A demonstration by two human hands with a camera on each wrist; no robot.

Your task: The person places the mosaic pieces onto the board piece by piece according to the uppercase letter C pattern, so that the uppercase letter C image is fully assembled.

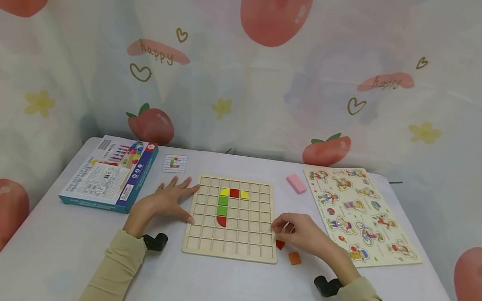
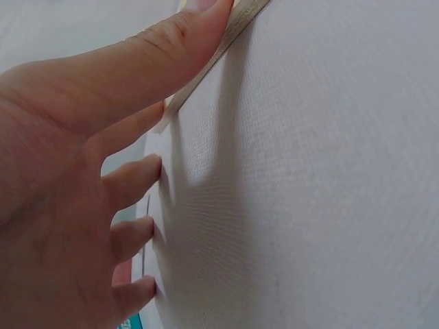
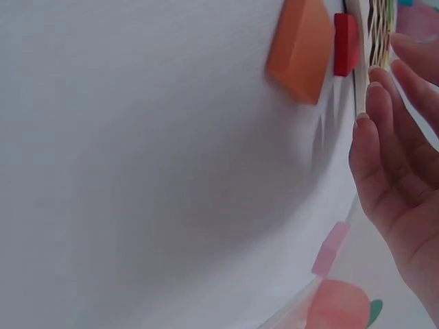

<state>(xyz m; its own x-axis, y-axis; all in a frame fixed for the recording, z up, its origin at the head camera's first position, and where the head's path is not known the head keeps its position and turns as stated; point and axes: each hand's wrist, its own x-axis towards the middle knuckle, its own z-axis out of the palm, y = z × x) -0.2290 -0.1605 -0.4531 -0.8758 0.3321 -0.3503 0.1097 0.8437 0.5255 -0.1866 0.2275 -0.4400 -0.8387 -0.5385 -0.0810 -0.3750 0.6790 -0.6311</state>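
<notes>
A wooden grid board (image 1: 230, 255) lies on the table between the hands. Yellow, red and green tiles (image 1: 222, 211) form a C-like shape in its cells. My left hand (image 1: 167, 199) spreads its fingers at the board's left side, with the thumb against the edge in the left wrist view. At the right edge hovers my right hand (image 1: 298, 232), fingers loosely bent and nothing visible between them. Below that hand lie a red piece (image 1: 280, 245), partly hidden in the head view, and an orange block (image 1: 295, 258). Both show in the right wrist view.
A small pattern card (image 1: 174, 164) sits behind the board. To the left is a boxed set (image 1: 107, 174). A pink block (image 1: 296, 184) and a wooden picture puzzle (image 1: 361, 218) lie at the right. Printed curtains (image 1: 247, 96) hang behind the table.
</notes>
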